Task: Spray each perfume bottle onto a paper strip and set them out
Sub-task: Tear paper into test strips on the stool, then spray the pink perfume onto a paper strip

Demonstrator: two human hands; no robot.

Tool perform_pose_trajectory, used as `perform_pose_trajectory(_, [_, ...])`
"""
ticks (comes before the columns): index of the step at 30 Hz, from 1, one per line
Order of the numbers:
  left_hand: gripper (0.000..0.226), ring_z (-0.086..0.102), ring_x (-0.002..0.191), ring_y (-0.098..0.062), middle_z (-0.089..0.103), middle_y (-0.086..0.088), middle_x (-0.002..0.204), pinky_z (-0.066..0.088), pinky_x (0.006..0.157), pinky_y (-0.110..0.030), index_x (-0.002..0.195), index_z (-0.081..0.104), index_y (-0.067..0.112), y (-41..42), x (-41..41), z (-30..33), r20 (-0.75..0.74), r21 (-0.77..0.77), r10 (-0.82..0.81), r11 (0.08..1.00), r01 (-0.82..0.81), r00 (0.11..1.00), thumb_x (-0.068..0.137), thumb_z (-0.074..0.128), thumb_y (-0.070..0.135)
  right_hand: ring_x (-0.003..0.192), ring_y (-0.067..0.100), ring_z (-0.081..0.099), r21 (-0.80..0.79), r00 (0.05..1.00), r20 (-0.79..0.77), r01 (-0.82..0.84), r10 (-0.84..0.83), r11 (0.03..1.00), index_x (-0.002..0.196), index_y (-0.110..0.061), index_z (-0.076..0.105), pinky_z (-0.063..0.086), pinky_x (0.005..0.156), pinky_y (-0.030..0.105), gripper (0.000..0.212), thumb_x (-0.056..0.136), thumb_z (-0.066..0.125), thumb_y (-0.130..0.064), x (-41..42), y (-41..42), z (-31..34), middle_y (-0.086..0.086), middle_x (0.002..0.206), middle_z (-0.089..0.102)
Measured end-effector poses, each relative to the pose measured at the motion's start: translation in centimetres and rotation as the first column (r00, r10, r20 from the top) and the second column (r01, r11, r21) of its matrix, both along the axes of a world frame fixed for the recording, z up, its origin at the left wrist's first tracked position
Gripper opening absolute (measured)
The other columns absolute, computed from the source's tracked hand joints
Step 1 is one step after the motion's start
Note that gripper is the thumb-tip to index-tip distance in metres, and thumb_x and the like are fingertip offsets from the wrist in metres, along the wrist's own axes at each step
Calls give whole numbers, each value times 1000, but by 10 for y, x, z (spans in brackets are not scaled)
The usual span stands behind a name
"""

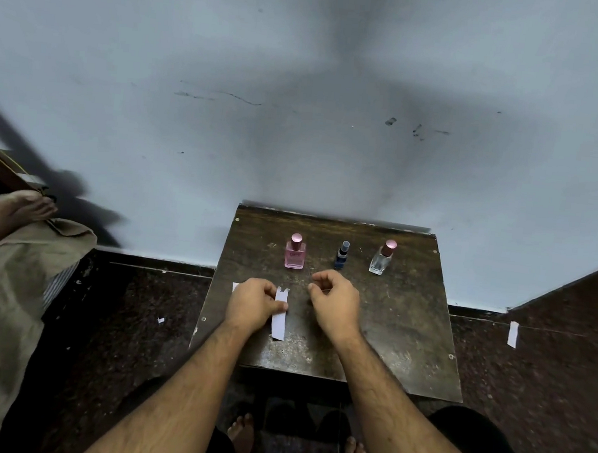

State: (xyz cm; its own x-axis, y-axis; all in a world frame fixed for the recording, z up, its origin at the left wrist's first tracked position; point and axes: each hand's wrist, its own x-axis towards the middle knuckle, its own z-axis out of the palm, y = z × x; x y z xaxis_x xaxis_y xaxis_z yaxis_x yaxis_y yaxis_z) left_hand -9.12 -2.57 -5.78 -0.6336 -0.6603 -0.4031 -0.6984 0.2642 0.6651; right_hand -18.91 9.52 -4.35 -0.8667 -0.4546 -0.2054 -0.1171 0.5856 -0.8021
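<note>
Three perfume bottles stand in a row at the back of a small dark table (408, 328): a pink bottle (295, 252) on the left, a small dark blue bottle (342, 255) in the middle, and a clear bottle with a pink cap (383, 258) on the right. My left hand (251, 304) pinches a white paper strip (280, 314) just in front of the pink bottle. My right hand (335, 303) hovers beside it with fingers curled and nothing visible in them. A bit of white paper (235, 286) peeks out left of my left hand.
The table stands against a pale blue wall. A paper strip (513, 334) lies on the dark floor at the right, and a small scrap (160, 320) at the left. Another person's foot (10, 213) and a beige cloth (10, 290) are at the far left.
</note>
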Motion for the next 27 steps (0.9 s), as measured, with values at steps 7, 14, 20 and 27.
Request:
perform_pose_trajectory(7, [26,53,64,-11,56,10,64,32,52,-18,87,65,18,6,-5,-4,-21,-127,-61,990,58,998,70,84,22,82,4,58,14,1000,-9,1,-1,1000,101,-20,70,41,74,17,14,87,67,-16,-2,-1,-3,-12,87,63])
perform_pose_trajectory(14, [47,57,76,-11,60,5,80,37,65,-23,110,63,19,6,-6,-5,-39,-214,-94,973,83,995,69,84,24,84,6,60,16,1000,-21,-3,4,1000,102,-20,69,48,80,21,15,87,67,-17,-2,-6,-6,-7,94,70])
perform_pose_trajectory(20, [41,61,79,-11,65,5,82,44,73,-21,118,64,18,-2,-6,-2,-138,-256,6,966,-42,990,79,77,22,77,1,58,38,999,-11,-51,51,998,129,-21,55,47,73,21,42,89,66,-18,-7,-18,3,-13,83,62])
perform_pose_trajectory(27, [47,54,107,-9,56,4,125,39,94,-20,136,55,20,-18,-33,26,-290,-285,-69,958,-18,955,90,65,19,98,19,66,93,989,-48,-135,140,987,143,-23,39,52,89,34,62,87,68,-23,-19,-43,2,2,108,70])
